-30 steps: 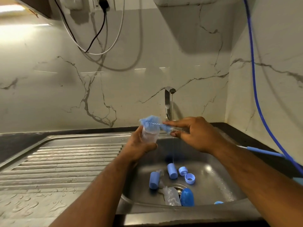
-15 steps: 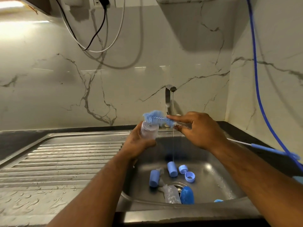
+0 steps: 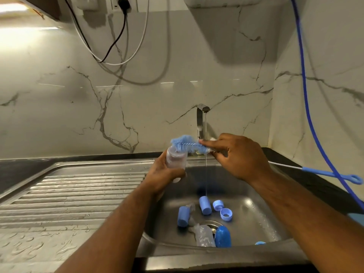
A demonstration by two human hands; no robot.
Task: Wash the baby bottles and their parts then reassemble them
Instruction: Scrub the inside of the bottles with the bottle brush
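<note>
My left hand [image 3: 163, 174] grips a clear baby bottle [image 3: 175, 159] upright above the sink's left rim. My right hand [image 3: 236, 156] pinches a blue bottle brush [image 3: 187, 143] by the stem, its bristle head lying across the bottle's mouth; the long handle [image 3: 332, 174] sticks out to the right. Down in the sink basin [image 3: 256, 219] lie two blue caps [image 3: 204, 205] [image 3: 183, 216], two blue rings [image 3: 226, 214] [image 3: 217, 205], a dark blue cap [image 3: 222, 236] and a second clear bottle [image 3: 203, 235] near the drain.
A thin stream of water runs from the tap [image 3: 201, 119] into the basin. The ribbed steel drainboard [image 3: 78, 194] lies to the left, wet with drops. A blue hose [image 3: 307, 107] hangs along the right wall; cables [image 3: 110, 52] dangle over the marble backsplash.
Both hands have risen slightly with the bottle and brush. The brush head has come closer to the bottle's mouth and now rests across it.
</note>
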